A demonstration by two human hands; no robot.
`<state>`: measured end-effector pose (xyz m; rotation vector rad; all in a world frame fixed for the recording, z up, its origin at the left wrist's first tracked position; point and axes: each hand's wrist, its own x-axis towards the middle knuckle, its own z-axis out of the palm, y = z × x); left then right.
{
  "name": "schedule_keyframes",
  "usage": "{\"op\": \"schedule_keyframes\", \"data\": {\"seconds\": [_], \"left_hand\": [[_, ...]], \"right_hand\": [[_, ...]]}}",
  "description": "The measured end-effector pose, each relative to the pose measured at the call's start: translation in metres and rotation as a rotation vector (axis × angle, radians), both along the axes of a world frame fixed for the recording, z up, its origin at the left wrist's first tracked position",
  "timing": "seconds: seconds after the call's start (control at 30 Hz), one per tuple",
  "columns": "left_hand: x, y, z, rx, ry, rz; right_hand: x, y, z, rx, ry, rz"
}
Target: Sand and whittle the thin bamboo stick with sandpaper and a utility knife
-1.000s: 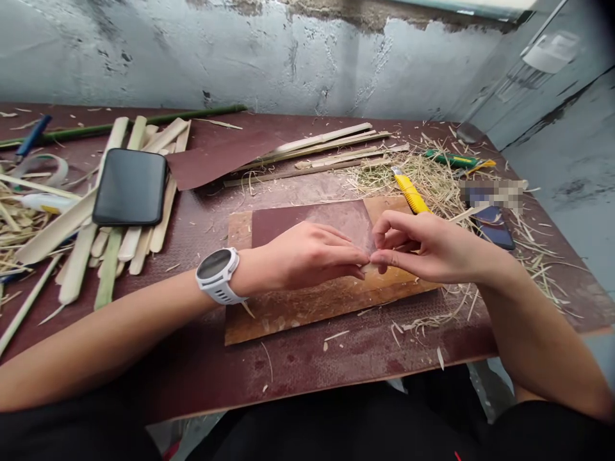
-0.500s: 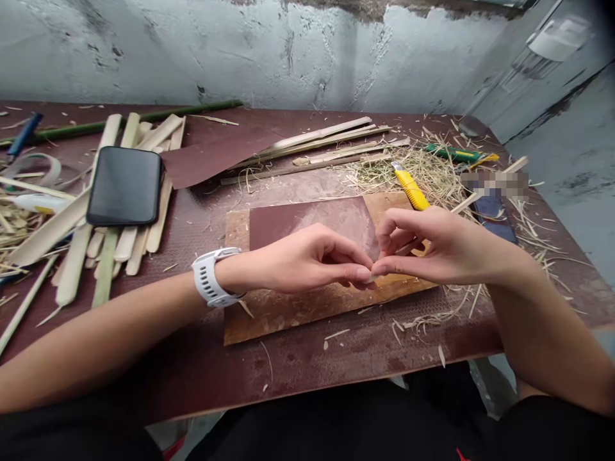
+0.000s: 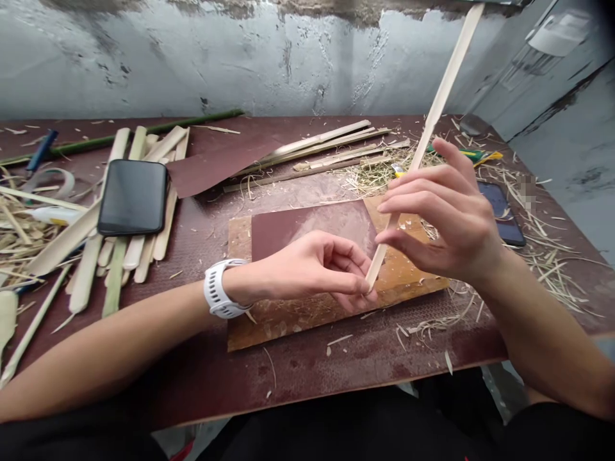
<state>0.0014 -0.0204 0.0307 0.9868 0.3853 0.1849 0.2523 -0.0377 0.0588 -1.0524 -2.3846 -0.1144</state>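
Note:
A long, pale bamboo strip (image 3: 446, 83) stands tilted between my two hands, its upper end leaning right against the wall behind. My left hand (image 3: 321, 266), with a white watch at the wrist, pinches the strip's lower end. Higher up, the thumb and fingers of my right hand (image 3: 442, 208) hold the strip, with the little finger raised. Beneath both hands lies a wooden board (image 3: 298, 314) with a dark red sheet of sandpaper (image 3: 288, 227) on it, dusted pale in the middle.
Left, a black phone (image 3: 133, 197) rests on flat bamboo pieces (image 3: 86, 275). Another brown sheet (image 3: 206, 169) and long strips (image 3: 321, 137) lie behind the board. Shavings (image 3: 369, 176), a mostly hidden yellow cutter (image 3: 398, 170), a green-handled tool (image 3: 473, 155) and a dark blue phone (image 3: 502, 211) are right.
The bamboo strip has swung from pointing low to the right to standing steeply upright. My right hand has risen and its fingers have spread along it; my left still pinches the end.

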Motion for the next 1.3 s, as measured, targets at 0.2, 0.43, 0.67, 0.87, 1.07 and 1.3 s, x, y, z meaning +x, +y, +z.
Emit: {"op": "schedule_keyframes", "data": {"seconds": [0.2,0.43,0.67,0.87,1.07,1.3], "left_hand": [[0.003,-0.002,-0.002,-0.017,0.000,0.091],[0.001,-0.004,-0.003,-0.040,-0.072,0.008],[-0.003,-0.004,-0.002,-0.046,-0.126,-0.044],[-0.010,0.008,0.003,0.044,-0.133,0.058],[-0.012,0.012,0.004,0.085,-0.056,0.085],[-0.009,0.010,0.000,0.080,-0.041,0.031]], "right_hand": [[0.012,0.018,-0.015,0.017,-0.140,0.015],[0.018,0.018,-0.027,0.060,-0.066,0.016],[0.023,0.015,-0.022,0.140,-0.113,0.065],[0.030,0.016,-0.021,0.124,-0.132,0.020],[0.031,0.016,-0.015,0.067,-0.137,-0.002],[0.028,0.015,-0.017,0.120,-0.218,0.006]]}}
